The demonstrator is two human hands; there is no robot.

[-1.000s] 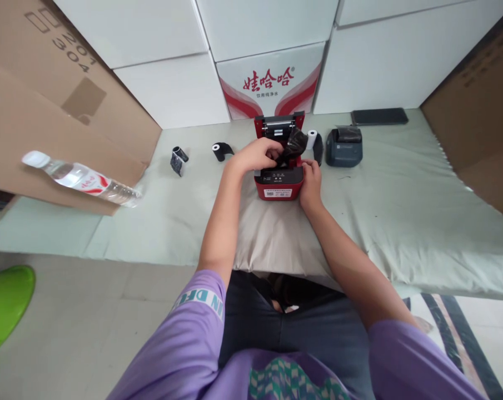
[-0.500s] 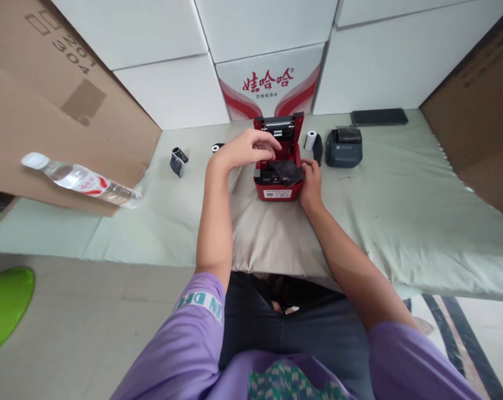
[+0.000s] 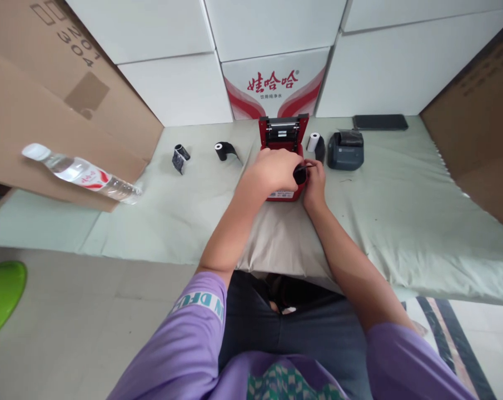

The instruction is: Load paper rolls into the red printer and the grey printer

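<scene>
A small red printer [image 3: 283,123] stands at the centre with its lid raised, showing a roller under it. My left hand [image 3: 274,168] reaches across the printer's body, fingers curled down onto a strip of black label paper [image 3: 300,175] and hiding most of the opening. At the printer's right side, my right hand [image 3: 315,182] pinches the same black paper between thumb and fingers. The inside of the printer is covered by my left hand.
Left of the printer lie two small rolls with black paper [image 3: 221,150] [image 3: 182,156]. To the right are a white roll [image 3: 313,142], a dark blue printer [image 3: 345,151] and a black phone [image 3: 380,122]. A water bottle [image 3: 82,175] leans against a cardboard box [image 3: 80,105]; white boxes [image 3: 272,83] stand behind.
My left hand has come down and right from above the opened printer onto the black paper. My right fingers have moved from the printer's side to pinch the paper. The lid remains raised.
</scene>
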